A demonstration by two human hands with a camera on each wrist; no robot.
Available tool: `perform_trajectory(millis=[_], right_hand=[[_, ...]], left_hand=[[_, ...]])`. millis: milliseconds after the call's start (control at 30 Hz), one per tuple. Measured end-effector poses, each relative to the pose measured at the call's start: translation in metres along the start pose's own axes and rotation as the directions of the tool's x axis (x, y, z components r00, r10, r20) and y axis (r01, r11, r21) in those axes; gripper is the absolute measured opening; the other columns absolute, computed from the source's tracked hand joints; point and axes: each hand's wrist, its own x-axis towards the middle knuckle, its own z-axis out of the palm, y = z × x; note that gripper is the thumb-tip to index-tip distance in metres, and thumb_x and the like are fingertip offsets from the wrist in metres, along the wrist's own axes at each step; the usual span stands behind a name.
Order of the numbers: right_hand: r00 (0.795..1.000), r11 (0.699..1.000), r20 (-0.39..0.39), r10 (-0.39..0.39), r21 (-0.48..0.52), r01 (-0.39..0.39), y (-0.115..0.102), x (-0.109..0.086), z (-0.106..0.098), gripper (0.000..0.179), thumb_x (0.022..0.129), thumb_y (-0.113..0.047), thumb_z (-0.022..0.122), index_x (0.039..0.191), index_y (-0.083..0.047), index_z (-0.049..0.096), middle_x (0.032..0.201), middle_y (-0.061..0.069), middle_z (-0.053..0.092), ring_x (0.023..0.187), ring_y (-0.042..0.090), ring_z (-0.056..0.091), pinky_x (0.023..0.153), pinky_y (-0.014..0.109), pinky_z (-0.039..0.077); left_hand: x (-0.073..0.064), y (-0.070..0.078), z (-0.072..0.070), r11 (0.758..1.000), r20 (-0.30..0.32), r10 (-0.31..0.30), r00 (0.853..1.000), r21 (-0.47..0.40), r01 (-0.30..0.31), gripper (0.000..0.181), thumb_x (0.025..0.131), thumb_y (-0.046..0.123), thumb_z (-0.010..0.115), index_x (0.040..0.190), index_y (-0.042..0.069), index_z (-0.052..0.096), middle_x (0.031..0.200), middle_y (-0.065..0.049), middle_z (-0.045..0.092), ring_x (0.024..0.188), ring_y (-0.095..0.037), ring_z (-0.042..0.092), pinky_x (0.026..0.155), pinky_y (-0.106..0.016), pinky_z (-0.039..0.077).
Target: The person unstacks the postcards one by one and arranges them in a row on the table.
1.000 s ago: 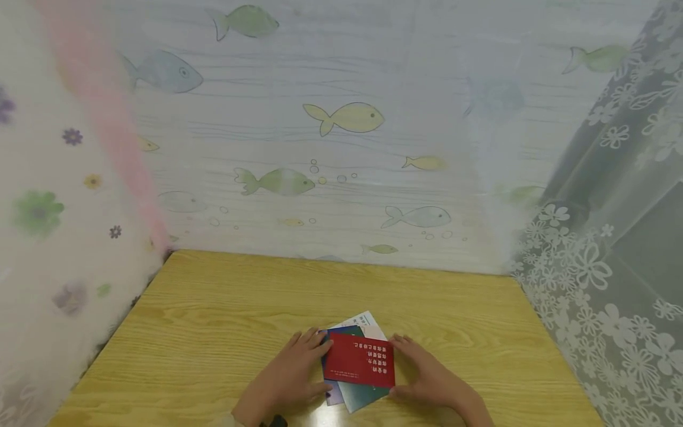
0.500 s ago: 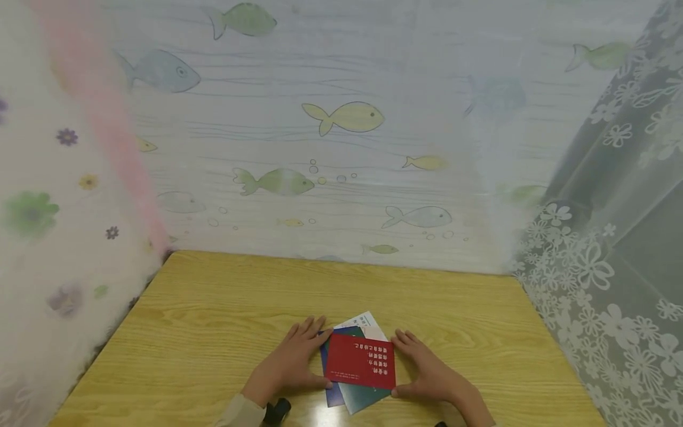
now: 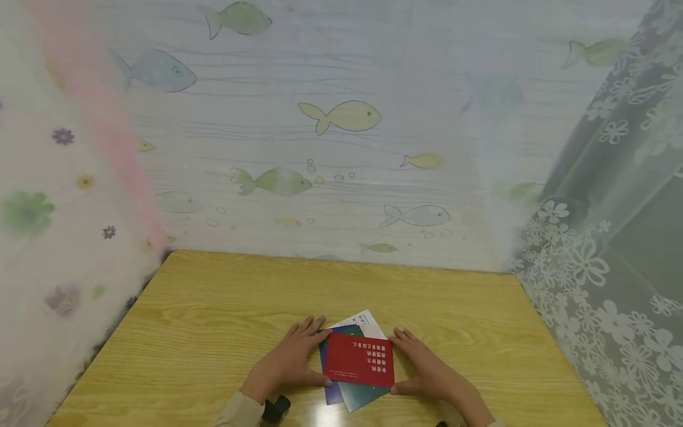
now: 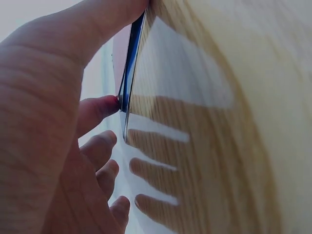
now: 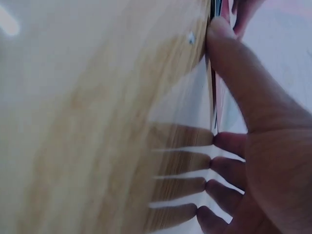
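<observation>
A red card [image 3: 360, 359] with upside-down white writing tops a loose stack in the head view. Under it stick out a teal card [image 3: 358, 396], a blue-purple card [image 3: 334, 394] and a white card [image 3: 368, 323]. My left hand [image 3: 292, 357] lies at the stack's left side, thumb at the red card's lower corner, index finger near the upper one. Opposite, my right hand [image 3: 427, 367] touches the red card's right corners with thumb and index finger. Both hands have spread, fairly straight fingers. In the left wrist view, the index fingertip meets the stack's edge [image 4: 130, 63].
The glossy wood-grain table [image 3: 240, 290] carries the stack near its front. Behind it hangs a fish-print sheet [image 3: 341, 178], with a flowered sheet [image 3: 58, 255] on the left and a lace curtain [image 3: 592, 284] on the right. A dark wrist device [image 3: 276, 409] sits by the left sleeve.
My left hand has shifted slightly up along the stack's left side, its fingers more spread. The blue-purple card's lower left corner shows more. The right hand has stayed nearly still.
</observation>
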Motion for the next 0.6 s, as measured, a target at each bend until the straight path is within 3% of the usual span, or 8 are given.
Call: perform_trajectory(millis=[600], right_hand=[[0.998, 0.988, -0.014, -0.063, -0.14, 0.06, -0.0087, -0.0036, -0.0042, 0.098, 0.08, -0.05, 0.083, 0.151, 0.002, 0.041, 0.161, 0.024, 0.035, 0.15, 0.046, 0.027, 0.119, 0.066, 0.026]], left_hand=[[-0.0021, -0.0042, 0.0021, 1.0, -0.011, 0.014, 1.0, 0.016, -0.014, 0.103, 0.077, 0.067, 0.076, 0.158, 0.015, 0.04, 0.168, -0.006, 0.028, 0.157, -0.034, 0.015, 0.126, -0.059, 0.016]])
